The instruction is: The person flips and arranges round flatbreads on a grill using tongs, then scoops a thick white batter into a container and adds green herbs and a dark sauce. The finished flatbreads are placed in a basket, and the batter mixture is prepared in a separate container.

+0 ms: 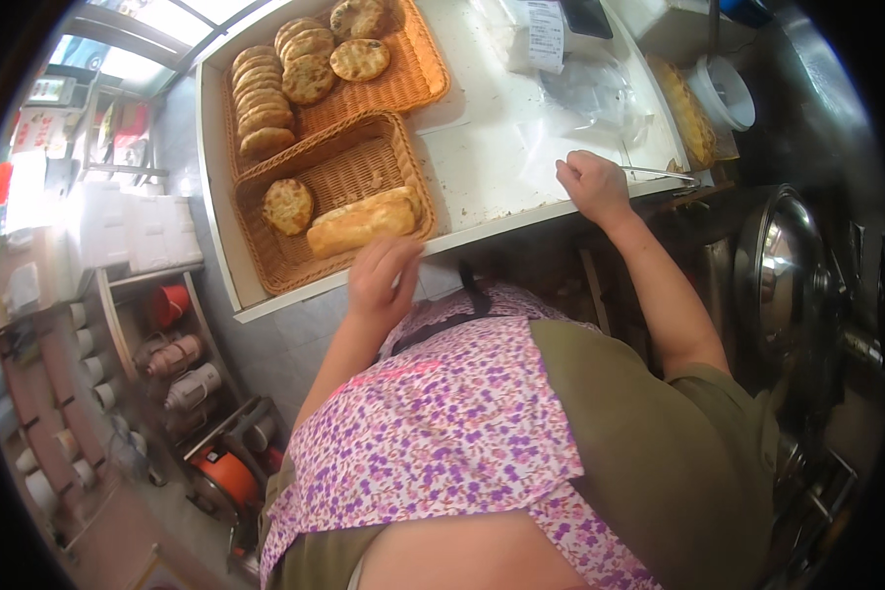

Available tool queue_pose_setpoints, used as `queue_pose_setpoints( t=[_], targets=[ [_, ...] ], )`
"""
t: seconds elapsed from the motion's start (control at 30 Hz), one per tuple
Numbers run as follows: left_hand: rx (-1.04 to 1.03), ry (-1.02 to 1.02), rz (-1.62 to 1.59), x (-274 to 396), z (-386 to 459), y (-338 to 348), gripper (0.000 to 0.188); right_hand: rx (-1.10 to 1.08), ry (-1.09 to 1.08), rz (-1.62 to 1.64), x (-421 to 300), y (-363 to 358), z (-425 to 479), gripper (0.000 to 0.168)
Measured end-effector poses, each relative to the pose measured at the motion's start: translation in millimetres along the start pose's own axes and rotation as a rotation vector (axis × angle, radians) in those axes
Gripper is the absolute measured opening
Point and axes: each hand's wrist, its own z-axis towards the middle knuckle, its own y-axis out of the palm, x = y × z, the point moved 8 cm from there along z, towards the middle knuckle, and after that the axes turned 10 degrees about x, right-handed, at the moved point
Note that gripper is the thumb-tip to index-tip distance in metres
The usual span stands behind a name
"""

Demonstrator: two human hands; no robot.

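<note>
My left hand (385, 279) is at the front rim of the smaller wicker basket (254, 254), fingers loosely curled; whether it touches the rim I cannot tell. In that basket lie a round flatbread (287, 206) and long golden breads (365, 223). Behind it a larger wicker basket (431, 74) holds a row of stacked round flatbreads (264, 96) and several loose ones. My right hand (596, 184), fingers curled in, is over the front edge of the white tray table (487, 169), beside metal tongs (656, 174). Its palm side is hidden, so whether it holds anything is unclear.
Clear plastic bags (594, 88), a paper slip with writing (546, 35) and a dark phone-like object (588, 16) lie at the back right. Further right are a white tub (723, 92) and a large metal lid (782, 273). Thermos flasks (192, 385) stand on a shelf at left.
</note>
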Motion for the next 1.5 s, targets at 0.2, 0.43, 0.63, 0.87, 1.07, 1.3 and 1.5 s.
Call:
queue_pose_setpoints(
  t=[0.2,0.43,0.63,0.87,1.07,1.3,1.5],
  targets=[
    [-0.009,-0.421,0.119,-84,-149,-154,0.011,0.072,0.015,-0.185,-18,-1,3,0.019],
    [0.266,-1.229,0.223,-178,-434,-330,0.015,0.311,0.003,0.071,-199,32,-17,0.015],
    [0.407,-1.396,0.233,-222,-511,-413,0.019,0.251,-0.326,0.195,-392,107,35,0.036],
    [0.323,-1.149,0.437,-302,-465,-515,0.022,0.264,-0.462,0.563,-554,196,106,0.027],
    [0.646,-1.404,0.283,-378,-639,-610,0.022,-0.061,-0.347,0.909,-740,339,164,0.016],
    [0.861,-1.798,0.474,-299,-756,-614,0.021,-0.354,-0.832,1.204,-982,310,140,0.007],
    [0.968,-1.845,0.561,-307,-732,-619,0.02,-0.266,-1.077,1.323,-1076,211,169,0.048]
  ],
)
